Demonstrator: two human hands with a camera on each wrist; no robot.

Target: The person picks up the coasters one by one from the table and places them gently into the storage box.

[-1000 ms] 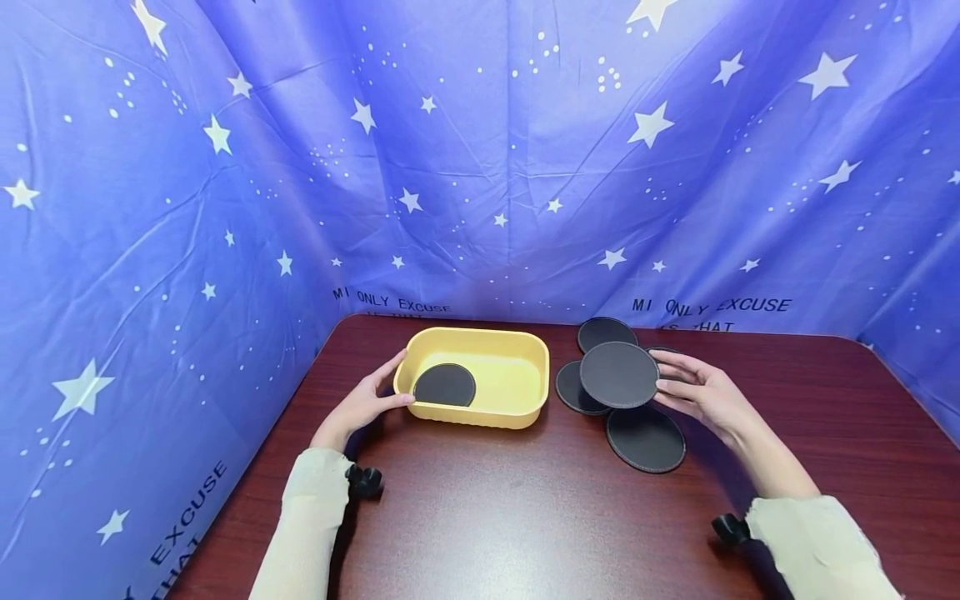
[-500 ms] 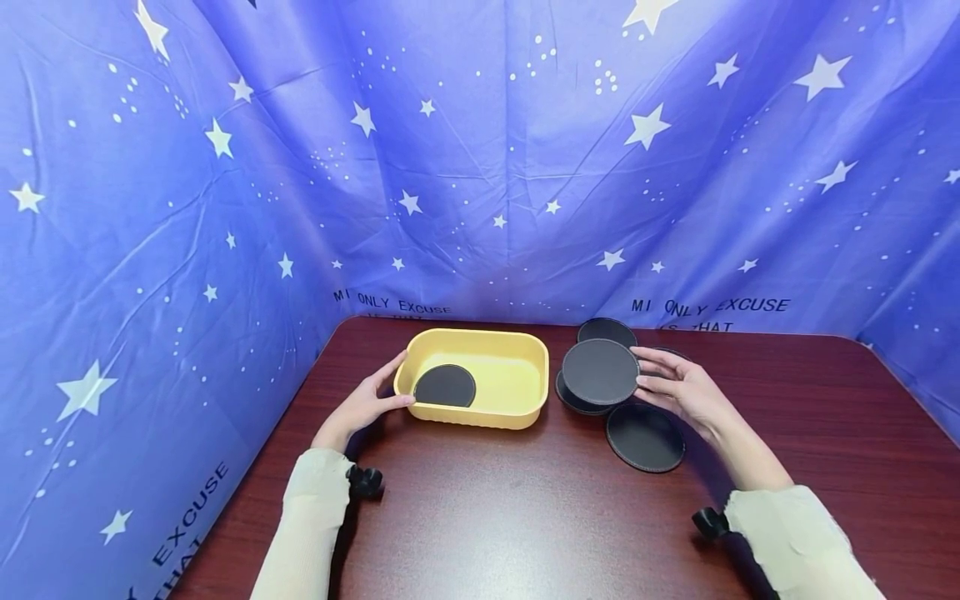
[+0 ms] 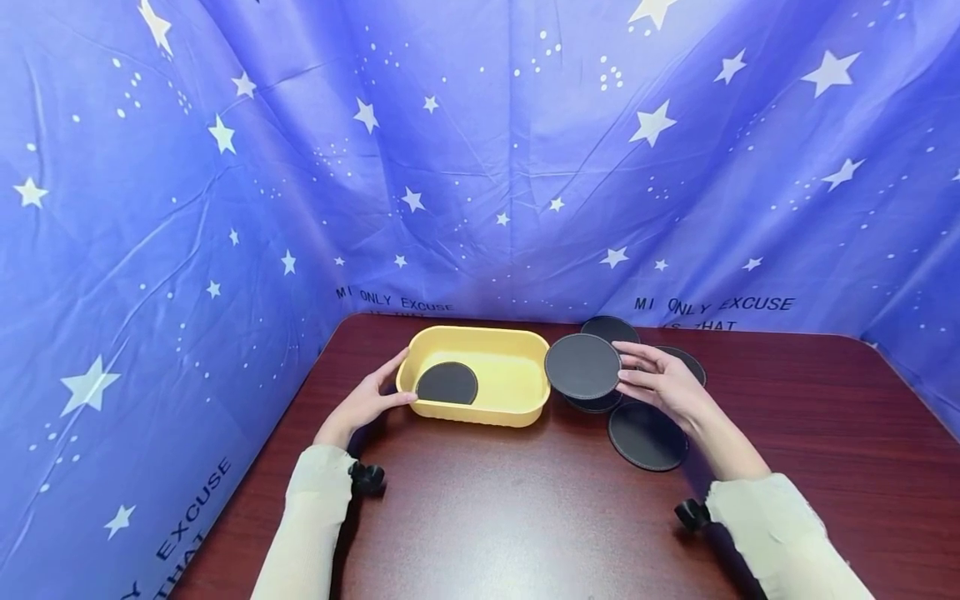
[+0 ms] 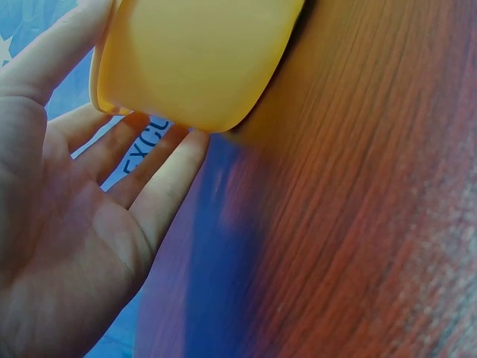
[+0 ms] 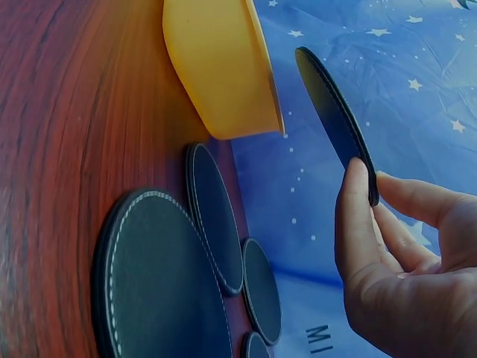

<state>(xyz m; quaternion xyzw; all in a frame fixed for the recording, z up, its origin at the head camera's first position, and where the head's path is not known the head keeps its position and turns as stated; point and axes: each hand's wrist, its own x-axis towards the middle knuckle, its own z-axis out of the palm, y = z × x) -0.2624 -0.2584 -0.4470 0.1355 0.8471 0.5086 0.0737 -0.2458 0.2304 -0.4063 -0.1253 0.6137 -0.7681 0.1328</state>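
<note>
My right hand [image 3: 663, 385] pinches a round black coaster [image 3: 582, 367] by its edge between thumb and fingers. In the right wrist view this held coaster [image 5: 335, 123] is tilted and raised off the table, close to the yellow bin [image 5: 223, 71]. At the bin's left end, my left hand [image 3: 367, 406] grips the wall of the yellow bin [image 3: 480, 408], thumb at the front and fingers around the end. The left wrist view shows the fingers [image 4: 175, 171] against the bin's end. Inside, another black coaster [image 3: 447, 383] leans at the left.
Several stitched black coasters lie on the table right of the bin: a front coaster [image 3: 648, 436], a back coaster [image 3: 609, 327] and one partly behind my right hand, a right coaster [image 3: 686, 362]. A blue star-printed curtain [image 3: 480, 167] borders the dark wooden table [image 3: 480, 517].
My right hand has carried the held coaster leftward from above the other coasters to the bin's right end. My left hand and the bin have stayed in place.
</note>
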